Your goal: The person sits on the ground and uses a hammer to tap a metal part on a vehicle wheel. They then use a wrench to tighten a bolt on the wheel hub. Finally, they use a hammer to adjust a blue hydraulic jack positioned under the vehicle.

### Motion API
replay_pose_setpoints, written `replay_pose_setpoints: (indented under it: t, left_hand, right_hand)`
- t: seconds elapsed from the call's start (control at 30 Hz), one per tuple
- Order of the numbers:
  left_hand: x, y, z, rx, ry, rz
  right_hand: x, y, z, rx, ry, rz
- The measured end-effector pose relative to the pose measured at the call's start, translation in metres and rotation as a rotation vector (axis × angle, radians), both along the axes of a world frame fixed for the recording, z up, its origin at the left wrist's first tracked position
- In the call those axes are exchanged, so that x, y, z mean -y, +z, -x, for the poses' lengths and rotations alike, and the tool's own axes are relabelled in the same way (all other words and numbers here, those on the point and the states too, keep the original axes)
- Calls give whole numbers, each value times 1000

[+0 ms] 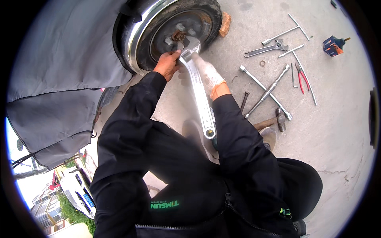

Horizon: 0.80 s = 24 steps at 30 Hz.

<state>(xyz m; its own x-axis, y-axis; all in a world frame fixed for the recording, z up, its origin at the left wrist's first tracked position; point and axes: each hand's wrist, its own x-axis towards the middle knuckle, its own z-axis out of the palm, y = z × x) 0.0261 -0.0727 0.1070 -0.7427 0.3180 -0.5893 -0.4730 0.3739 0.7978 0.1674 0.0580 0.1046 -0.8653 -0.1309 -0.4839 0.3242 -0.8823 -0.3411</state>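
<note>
A large silver adjustable wrench (200, 97) slants from the wheel (158, 29) down toward my knees, its jaws up at the rusty hub nut (178, 36). Whether the jaws sit around the nut or just in front of it, I cannot tell. My bare left hand (167, 65) pinches the wrench at its head with thumb and fingers. In a white work glove, my right hand (207, 73) is wrapped around the upper handle just below the head. The handle's ring end hangs free above the ground.
On the concrete at right lie a cross lug wrench (266, 93), a smaller adjustable wrench (266, 49), red-handled pliers (302, 78), T-handle wrenches (300, 27), a hammer (280, 119) and a small box (334, 45). A brick (225, 24) touches the tyre. A grey cover (67, 51) drapes the vehicle at left.
</note>
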Motion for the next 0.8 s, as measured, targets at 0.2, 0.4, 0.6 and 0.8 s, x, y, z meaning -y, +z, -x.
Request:
replay_pose_setpoints:
  t: [0.2,0.4,0.6,0.8]
  left_hand:
    - [-4,18,2,-63,-2,37]
    - [-15,15,0,-125,23,60]
    - [-23,20,-7,-221,76,96]
    - [-20,14,1,-210,112,52]
  right_hand:
    - [1,23,29,111,-57,-67]
    - [11,-12,37,23,-118,45]
    - [8,-16,34,-24,-160,231]
    - [7,-5,43,6,-112,147]
